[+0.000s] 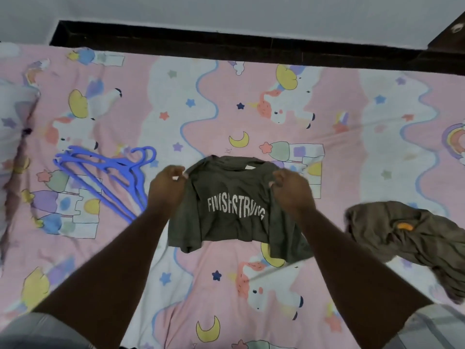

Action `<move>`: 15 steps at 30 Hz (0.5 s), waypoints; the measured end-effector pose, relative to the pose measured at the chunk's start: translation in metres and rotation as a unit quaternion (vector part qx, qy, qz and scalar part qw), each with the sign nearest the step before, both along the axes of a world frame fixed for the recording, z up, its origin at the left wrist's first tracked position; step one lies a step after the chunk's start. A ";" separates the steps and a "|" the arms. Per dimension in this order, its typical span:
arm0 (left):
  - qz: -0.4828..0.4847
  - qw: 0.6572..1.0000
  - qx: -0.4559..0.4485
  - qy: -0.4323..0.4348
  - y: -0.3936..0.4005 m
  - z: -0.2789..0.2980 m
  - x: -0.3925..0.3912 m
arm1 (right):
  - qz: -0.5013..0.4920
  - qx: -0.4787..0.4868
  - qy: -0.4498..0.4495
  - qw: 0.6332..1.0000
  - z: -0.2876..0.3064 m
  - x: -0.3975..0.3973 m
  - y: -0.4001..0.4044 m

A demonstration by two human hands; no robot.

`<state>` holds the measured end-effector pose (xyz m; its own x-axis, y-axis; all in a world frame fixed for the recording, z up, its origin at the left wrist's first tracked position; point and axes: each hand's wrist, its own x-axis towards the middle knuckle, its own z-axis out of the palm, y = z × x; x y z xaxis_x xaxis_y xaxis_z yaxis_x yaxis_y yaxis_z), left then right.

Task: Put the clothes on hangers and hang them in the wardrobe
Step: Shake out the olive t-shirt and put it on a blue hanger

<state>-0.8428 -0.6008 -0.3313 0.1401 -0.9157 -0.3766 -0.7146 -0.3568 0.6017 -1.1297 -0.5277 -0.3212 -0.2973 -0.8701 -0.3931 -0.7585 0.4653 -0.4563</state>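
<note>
So, hidden bits first: the lower half of the dark olive-grey cotton T-shirt with white block lettering [234, 212] is folded or bunched under, hem not readable, and the print is creased so the middle letters are hard to make out. Its shoulder seams are covered by the two hands. The crumpled olive-brown garment with a small orange patch [405, 238], right of the T-shirt, is cut off at the frame edge; type of garment can't be told. The blue plastic hangers [108, 177], left of the T-shirt, overlap in a stack; looks like three, exact count unsure, lower ends hidden behind the left forearm.

Counts: one lettered T-shirt, one crumpled garment, one stack of hangers, two hands.

The T-shirt is held up just over the pink unicorn-print bedsheet [251, 109], collar away from the person, lettering facing the camera. Left hand [167, 187] pinches the T-shirt's left shoulder edge, fingers curled, cloth caught at the fingertips. Right hand [292, 187] grips the opposite shoulder, fingers clenched into the fabric. Cloth hangs between and below both hands. Hangers lie apart from the T-shirt, not touching it.
</note>
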 end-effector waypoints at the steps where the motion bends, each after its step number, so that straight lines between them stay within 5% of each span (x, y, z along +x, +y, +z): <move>1: 0.010 1.000 0.011 -0.001 0.011 -0.003 0.006 | 0.000 0.012 -0.010 1.000 -0.005 0.011 0.005; 15: 0.043 0.992 0.113 -0.028 0.060 -0.052 0.136 | -0.003 0.083 -0.212 0.974 -0.052 0.217 -0.002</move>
<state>-0.7067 -0.5408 -0.3829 0.2402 -0.7932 -0.5597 -0.7061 -0.5384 0.4600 -0.9129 -0.5301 -0.3732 -0.0823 -0.7824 -0.6173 -0.5160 0.5633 -0.6453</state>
